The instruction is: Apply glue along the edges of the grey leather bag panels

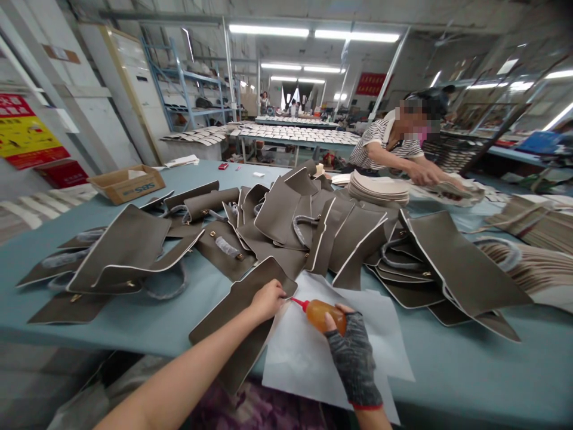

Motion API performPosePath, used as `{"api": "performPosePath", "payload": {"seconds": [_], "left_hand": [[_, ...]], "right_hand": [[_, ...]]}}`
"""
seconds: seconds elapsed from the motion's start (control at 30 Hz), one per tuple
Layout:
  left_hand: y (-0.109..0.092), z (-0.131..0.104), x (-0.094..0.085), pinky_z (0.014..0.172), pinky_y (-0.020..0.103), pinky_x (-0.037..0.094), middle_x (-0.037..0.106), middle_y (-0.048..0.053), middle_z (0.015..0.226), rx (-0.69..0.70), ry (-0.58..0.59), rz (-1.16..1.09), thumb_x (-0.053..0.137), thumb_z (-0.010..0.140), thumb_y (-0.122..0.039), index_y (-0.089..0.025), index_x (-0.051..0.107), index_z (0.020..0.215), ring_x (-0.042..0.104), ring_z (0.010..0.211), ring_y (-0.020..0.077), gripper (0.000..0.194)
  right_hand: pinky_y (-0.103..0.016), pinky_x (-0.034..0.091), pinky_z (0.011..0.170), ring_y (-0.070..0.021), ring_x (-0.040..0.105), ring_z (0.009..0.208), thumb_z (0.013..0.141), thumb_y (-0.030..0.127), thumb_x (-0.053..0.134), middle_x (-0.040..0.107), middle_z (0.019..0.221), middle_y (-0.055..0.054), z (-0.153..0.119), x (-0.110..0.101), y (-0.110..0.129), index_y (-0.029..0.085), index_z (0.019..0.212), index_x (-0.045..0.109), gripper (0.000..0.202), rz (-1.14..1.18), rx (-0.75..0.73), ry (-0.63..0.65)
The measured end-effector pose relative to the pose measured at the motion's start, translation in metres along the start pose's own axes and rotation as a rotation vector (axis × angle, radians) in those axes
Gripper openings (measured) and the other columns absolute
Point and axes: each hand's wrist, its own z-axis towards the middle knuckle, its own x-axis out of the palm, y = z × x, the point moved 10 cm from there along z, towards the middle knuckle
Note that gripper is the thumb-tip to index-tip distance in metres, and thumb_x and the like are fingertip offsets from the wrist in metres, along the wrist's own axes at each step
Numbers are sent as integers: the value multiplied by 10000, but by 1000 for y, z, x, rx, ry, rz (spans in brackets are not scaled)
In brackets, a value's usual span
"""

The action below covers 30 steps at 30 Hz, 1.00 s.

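Rows of tube lights light a big workshop; ceiling fan is upper right, red banner hangs toward the back. Blue metal shelf stands beside a tall pale cabinet, poster at far left. More tables sit behind the blue-green worktable.

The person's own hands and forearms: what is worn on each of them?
The left hand has no glove. The right hand wears a mottled dark-grey fingerless glove with a red cuff edge. Neither forearm shows a sleeve where visible.
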Motion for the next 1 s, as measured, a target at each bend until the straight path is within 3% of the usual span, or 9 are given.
{"api": "performPosePath", "payload": {"seconds": [0.1, 0.27, 1.0], "left_hand": [[-1, -1, -1, 782, 237, 444, 583, 22, 1041, 2, -4, 3, 506, 797, -225, -240, 708, 912, 567, 946, 167, 233], [-4, -2, -2, 789, 241, 442, 587, 28, 1023, 8, 4, 6, 503, 804, -221, -224, 709, 899, 566, 947, 169, 227], [-2, -2, 1, 799, 233, 438, 575, 15, 1041, 7, 2, 15, 495, 818, -246, -249, 707, 922, 552, 949, 159, 237]], "right_hand": [[-442, 398, 910, -269, 517, 998, 797, 515, 473, 548, 1057, -102, -2, 0, 7, 222, 1080, 477, 407, -21, -17, 23], [-446, 414, 884, -274, 536, 955, 780, 569, 461, 554, 1034, -111, -3, 2, -2, 199, 1053, 479, 461, -3, 87, 71], [-409, 467, 848, -273, 582, 923, 666, 598, 546, 611, 993, -98, -42, 9, -21, 204, 966, 548, 495, 85, 263, 139]]}}
